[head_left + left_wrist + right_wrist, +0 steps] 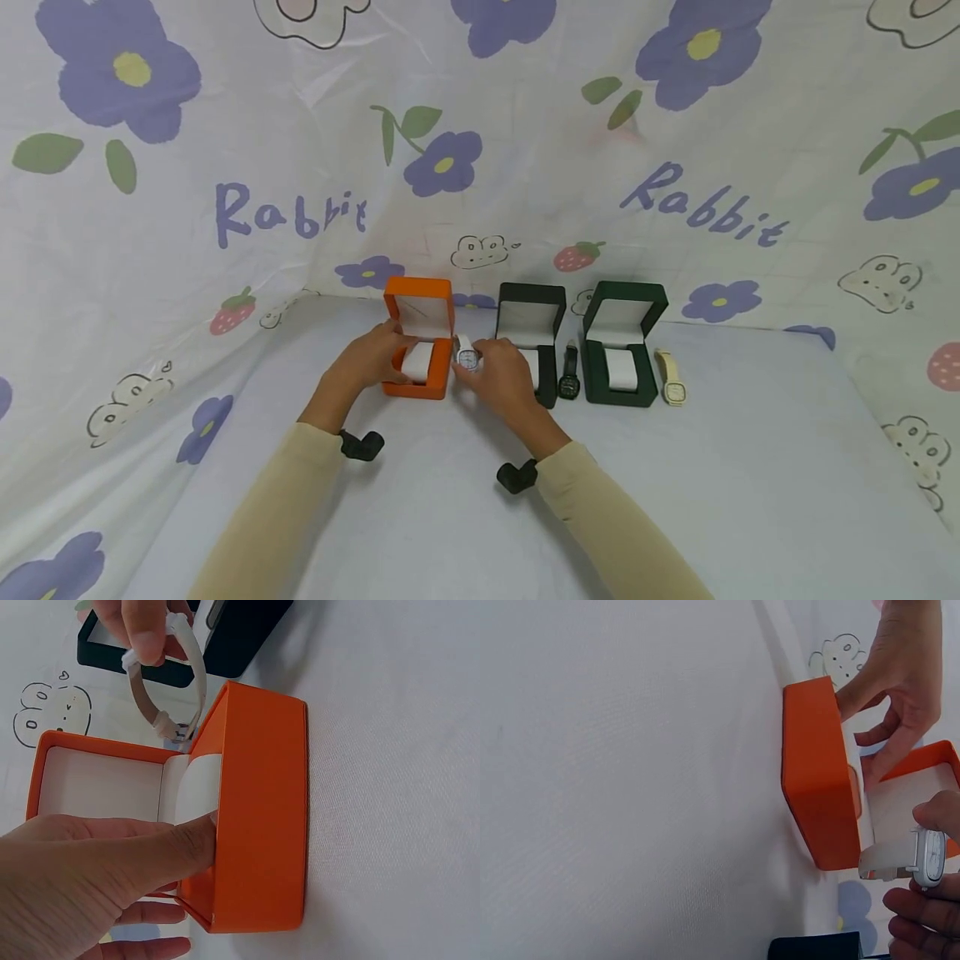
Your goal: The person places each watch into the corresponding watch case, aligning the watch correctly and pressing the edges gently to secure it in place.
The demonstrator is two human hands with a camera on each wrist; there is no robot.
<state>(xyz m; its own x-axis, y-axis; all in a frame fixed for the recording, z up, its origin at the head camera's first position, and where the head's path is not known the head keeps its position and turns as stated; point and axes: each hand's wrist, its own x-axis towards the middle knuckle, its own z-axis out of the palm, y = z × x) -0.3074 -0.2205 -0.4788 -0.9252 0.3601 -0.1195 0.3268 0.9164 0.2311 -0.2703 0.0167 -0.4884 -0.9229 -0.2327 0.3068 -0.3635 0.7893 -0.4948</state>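
1. Three boxes stand in a row across the middle of the head view, lids raised: an orange box at left, a dark box partly behind the right hand, and a green box at right, all on the white counter.
2. Between the orange and dark boxes, the right hand's fingers grasp a white watch; its strap curves into a loop in the upper part of the left wrist view.
3. At the orange box's left side, the left hand reaches in, thumb against the white cushion. Contact on the far side is hidden, so I cannot tell whether those fingers pinch it.
4. A black watch lies between the dark and green boxes, and a gold watch just right of the green one.
5. My reading of the step: readying the orange box for the white watch, which is outside it.
6. Next, I judge, the cushion needs lifting out so the strap can go around it.
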